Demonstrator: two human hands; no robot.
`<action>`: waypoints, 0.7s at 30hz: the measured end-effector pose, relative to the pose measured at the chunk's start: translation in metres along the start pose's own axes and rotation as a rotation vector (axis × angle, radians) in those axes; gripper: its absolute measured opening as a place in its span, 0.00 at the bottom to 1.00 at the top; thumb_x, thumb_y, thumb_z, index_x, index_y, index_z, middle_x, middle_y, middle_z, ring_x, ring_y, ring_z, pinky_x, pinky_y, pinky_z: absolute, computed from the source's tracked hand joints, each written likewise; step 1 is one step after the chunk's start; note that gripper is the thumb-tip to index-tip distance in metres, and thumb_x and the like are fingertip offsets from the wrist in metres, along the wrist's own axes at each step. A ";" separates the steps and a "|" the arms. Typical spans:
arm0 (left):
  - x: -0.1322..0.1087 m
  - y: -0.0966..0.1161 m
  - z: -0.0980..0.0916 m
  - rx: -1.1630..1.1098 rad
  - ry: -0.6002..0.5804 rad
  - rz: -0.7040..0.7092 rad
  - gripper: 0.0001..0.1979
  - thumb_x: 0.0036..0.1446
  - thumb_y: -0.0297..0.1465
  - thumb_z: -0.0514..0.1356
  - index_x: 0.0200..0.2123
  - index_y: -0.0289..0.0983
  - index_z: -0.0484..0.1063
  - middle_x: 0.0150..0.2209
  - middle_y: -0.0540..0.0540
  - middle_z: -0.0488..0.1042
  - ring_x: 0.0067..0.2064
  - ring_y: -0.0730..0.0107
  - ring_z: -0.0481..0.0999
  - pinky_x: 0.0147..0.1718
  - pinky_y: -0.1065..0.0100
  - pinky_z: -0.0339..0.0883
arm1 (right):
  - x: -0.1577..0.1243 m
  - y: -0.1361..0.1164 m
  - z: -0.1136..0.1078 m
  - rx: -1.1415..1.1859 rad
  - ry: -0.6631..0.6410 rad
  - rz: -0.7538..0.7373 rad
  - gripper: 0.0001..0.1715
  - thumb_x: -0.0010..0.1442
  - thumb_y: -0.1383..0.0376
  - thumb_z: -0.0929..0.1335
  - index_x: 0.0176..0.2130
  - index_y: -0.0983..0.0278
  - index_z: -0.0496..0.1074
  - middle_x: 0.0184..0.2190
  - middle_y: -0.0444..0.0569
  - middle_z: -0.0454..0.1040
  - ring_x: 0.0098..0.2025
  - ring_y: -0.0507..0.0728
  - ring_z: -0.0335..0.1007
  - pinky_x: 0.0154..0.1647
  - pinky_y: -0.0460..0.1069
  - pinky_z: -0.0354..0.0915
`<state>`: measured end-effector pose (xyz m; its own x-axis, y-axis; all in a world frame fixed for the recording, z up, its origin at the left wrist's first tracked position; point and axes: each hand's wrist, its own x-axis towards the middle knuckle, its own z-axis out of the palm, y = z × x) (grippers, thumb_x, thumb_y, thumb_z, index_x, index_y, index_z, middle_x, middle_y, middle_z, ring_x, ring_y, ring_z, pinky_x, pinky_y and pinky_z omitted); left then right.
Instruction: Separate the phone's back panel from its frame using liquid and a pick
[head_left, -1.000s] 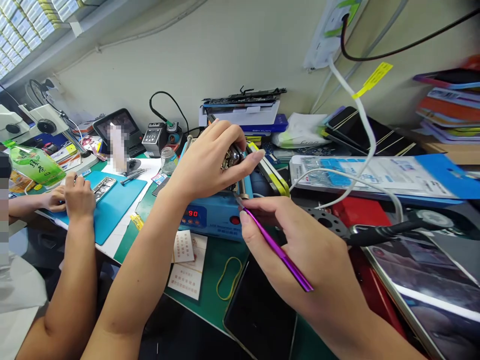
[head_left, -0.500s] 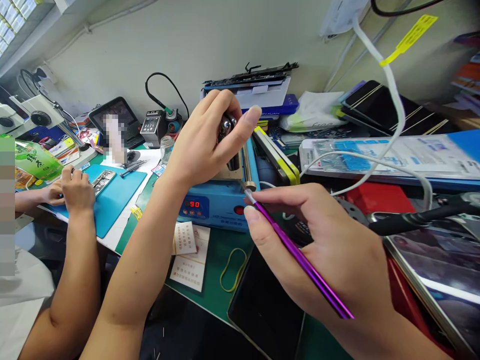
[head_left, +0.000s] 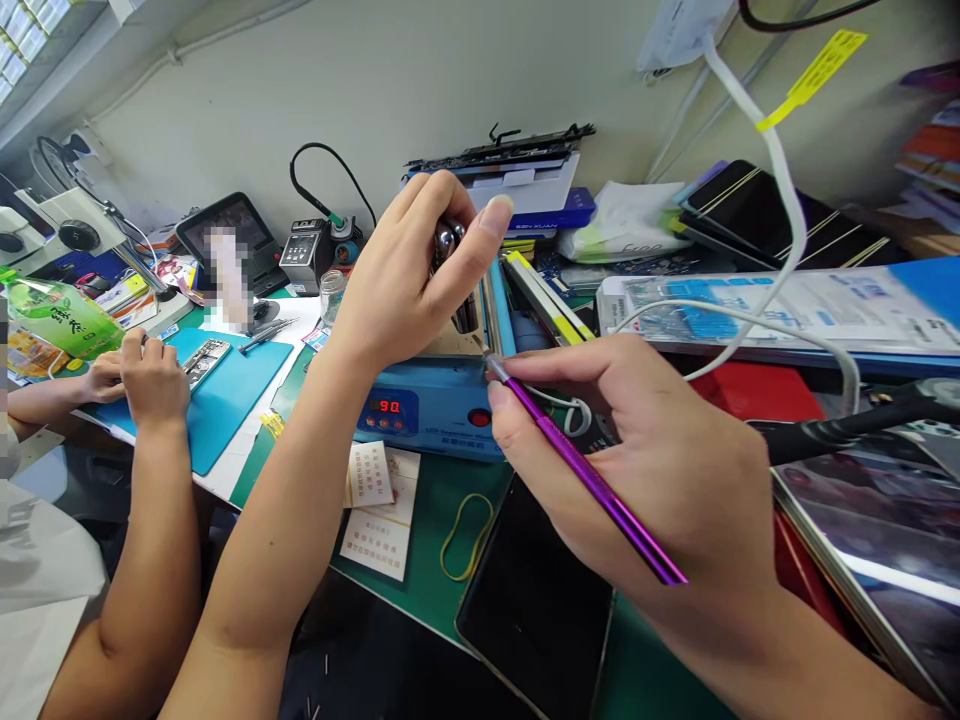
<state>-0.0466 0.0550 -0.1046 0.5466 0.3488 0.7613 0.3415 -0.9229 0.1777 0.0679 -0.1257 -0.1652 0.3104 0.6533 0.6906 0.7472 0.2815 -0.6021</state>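
Observation:
My left hand is closed around a small shiny metal part, held tilted above the blue heating station whose red display reads 90. My right hand pinches a slim purple tool like a pen. The tool's metal tip touches the near right corner of the station's top plate, just below my left thumb. What exactly the metal part is stays partly hidden by my fingers.
A co-worker's hands work on an opened phone on a blue mat at the left. A dark tablet and yellow rubber band lie on the green mat near me. Cables, boxes, phones and a soldering station crowd the back.
My left hand lifted the metal part up from the station and tilted it. My right hand with the purple tool kept its tip at the plate's corner while the view shifted down.

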 end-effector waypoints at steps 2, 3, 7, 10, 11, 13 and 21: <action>0.000 0.000 0.000 0.008 -0.014 -0.003 0.36 0.80 0.62 0.35 0.42 0.44 0.70 0.43 0.43 0.74 0.49 0.58 0.82 0.55 0.50 0.78 | 0.001 0.000 -0.001 0.006 -0.001 -0.013 0.03 0.74 0.62 0.74 0.48 0.55 0.79 0.44 0.45 0.88 0.42 0.60 0.88 0.45 0.55 0.82; 0.000 0.000 0.001 0.008 -0.016 -0.005 0.36 0.79 0.62 0.34 0.43 0.44 0.70 0.43 0.43 0.73 0.49 0.58 0.82 0.55 0.49 0.78 | 0.002 -0.001 -0.002 0.008 0.001 -0.018 0.03 0.74 0.62 0.74 0.48 0.55 0.78 0.44 0.45 0.88 0.42 0.60 0.88 0.45 0.55 0.82; -0.001 -0.001 0.003 0.003 0.000 0.011 0.36 0.78 0.64 0.34 0.42 0.45 0.68 0.41 0.43 0.71 0.48 0.58 0.81 0.54 0.50 0.78 | 0.003 -0.001 -0.003 0.018 -0.005 -0.036 0.02 0.74 0.63 0.73 0.46 0.55 0.77 0.42 0.45 0.87 0.41 0.60 0.87 0.44 0.54 0.82; -0.001 -0.003 0.004 0.011 -0.003 0.034 0.35 0.79 0.63 0.34 0.42 0.45 0.67 0.42 0.43 0.71 0.48 0.59 0.81 0.53 0.51 0.78 | 0.003 -0.001 -0.002 0.019 -0.011 -0.040 0.02 0.74 0.64 0.73 0.47 0.56 0.77 0.42 0.45 0.87 0.40 0.60 0.87 0.45 0.53 0.82; 0.000 -0.003 0.004 0.014 -0.005 0.039 0.35 0.79 0.63 0.34 0.42 0.45 0.66 0.42 0.43 0.71 0.48 0.59 0.81 0.53 0.51 0.78 | 0.003 0.000 -0.002 0.020 -0.007 -0.044 0.02 0.74 0.64 0.73 0.47 0.56 0.77 0.42 0.45 0.87 0.40 0.59 0.86 0.45 0.53 0.81; 0.000 -0.004 0.004 0.019 -0.006 0.040 0.35 0.79 0.63 0.34 0.42 0.45 0.66 0.42 0.43 0.71 0.48 0.59 0.81 0.53 0.51 0.77 | 0.002 0.000 -0.002 0.022 -0.006 -0.053 0.02 0.73 0.65 0.73 0.46 0.57 0.77 0.42 0.45 0.87 0.40 0.59 0.87 0.46 0.52 0.81; 0.000 -0.001 0.004 -0.011 0.000 0.014 0.35 0.79 0.63 0.36 0.41 0.44 0.68 0.43 0.43 0.73 0.48 0.58 0.81 0.54 0.50 0.78 | 0.002 -0.001 -0.002 0.017 -0.010 -0.060 0.03 0.74 0.66 0.73 0.46 0.57 0.76 0.42 0.45 0.87 0.39 0.59 0.87 0.45 0.53 0.82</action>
<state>-0.0442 0.0562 -0.1073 0.5510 0.3357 0.7640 0.3252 -0.9295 0.1738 0.0693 -0.1257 -0.1625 0.2594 0.6414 0.7221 0.7540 0.3327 -0.5664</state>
